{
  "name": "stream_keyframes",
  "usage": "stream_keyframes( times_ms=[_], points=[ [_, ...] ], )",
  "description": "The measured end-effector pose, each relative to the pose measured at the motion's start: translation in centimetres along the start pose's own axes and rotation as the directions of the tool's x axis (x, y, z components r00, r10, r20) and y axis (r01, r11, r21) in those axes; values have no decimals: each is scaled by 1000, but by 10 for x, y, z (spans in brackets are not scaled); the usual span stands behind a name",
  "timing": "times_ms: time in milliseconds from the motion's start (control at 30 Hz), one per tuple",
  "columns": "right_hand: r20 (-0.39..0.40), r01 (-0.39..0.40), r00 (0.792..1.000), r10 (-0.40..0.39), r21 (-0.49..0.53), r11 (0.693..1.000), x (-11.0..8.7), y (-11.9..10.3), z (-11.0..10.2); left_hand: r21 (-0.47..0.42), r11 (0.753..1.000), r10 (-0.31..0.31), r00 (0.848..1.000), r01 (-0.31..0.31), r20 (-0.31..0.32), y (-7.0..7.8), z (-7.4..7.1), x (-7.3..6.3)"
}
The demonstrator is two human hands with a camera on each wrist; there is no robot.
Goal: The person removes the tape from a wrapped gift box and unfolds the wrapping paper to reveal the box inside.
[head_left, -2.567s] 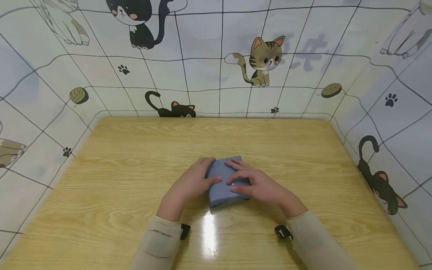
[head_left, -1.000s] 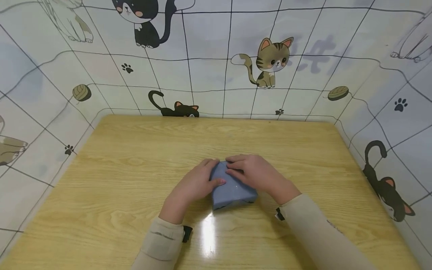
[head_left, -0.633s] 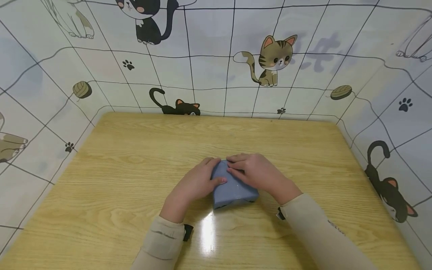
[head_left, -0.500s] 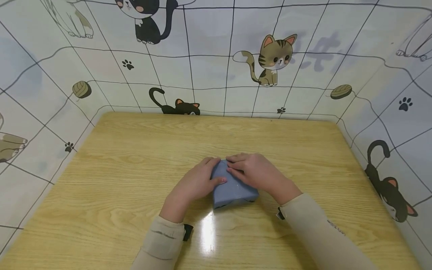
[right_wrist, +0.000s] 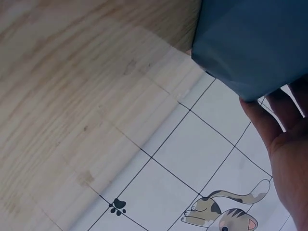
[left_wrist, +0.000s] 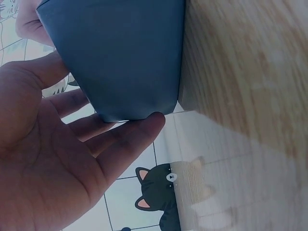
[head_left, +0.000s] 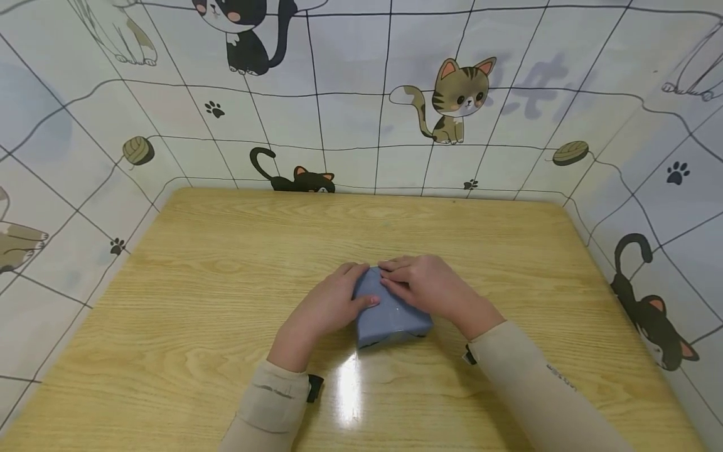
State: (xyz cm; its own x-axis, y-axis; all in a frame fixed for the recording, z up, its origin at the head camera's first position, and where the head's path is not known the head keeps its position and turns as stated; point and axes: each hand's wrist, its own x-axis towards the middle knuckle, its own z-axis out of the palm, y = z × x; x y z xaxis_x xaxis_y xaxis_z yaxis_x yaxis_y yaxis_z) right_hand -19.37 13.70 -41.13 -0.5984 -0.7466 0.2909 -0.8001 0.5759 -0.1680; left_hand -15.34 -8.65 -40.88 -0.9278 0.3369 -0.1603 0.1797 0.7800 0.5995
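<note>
A blue-grey box point(head_left: 390, 319), smooth and slightly shiny, sits on the wooden table with ragged, dark-lined lower edges on its near side. My left hand point(head_left: 327, 304) holds its left side, thumb on the top face and fingers along the side and far end. In the left wrist view those fingers point(left_wrist: 130, 139) reach around the box point(left_wrist: 120, 57). At the far right, my right hand point(head_left: 432, 289) grips the box's upper edge, its fingertips close to the left hand's. The right wrist view has its fingers point(right_wrist: 262, 118) at a corner of the box point(right_wrist: 255, 43).
The wood-grain table point(head_left: 198, 282) extends around both hands. White walls point(head_left: 350, 113) printed with cats and grid lines enclose it at the back and sides. A bright light reflection lies on the tabletop nearer the body. Small black devices point(head_left: 314, 388) are worn at both wrists.
Since the earliest frame, my right hand has moved from the box's top and right side to its far edge, fingers drawn together. Over the last half second almost nothing moves.
</note>
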Motion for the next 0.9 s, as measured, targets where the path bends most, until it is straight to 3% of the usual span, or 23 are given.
stream_keyframes(
  times_ms=[700,900],
  points=[
    [-25,17,1000,-18,-29,999,2,-1,2,3,1000,2,1000,-2,-7,-1,1,1],
    [3,-46,999,46,66,997,0,3,2,-2,1000,-2,1000,2,-1,-1,1,1]
  ],
)
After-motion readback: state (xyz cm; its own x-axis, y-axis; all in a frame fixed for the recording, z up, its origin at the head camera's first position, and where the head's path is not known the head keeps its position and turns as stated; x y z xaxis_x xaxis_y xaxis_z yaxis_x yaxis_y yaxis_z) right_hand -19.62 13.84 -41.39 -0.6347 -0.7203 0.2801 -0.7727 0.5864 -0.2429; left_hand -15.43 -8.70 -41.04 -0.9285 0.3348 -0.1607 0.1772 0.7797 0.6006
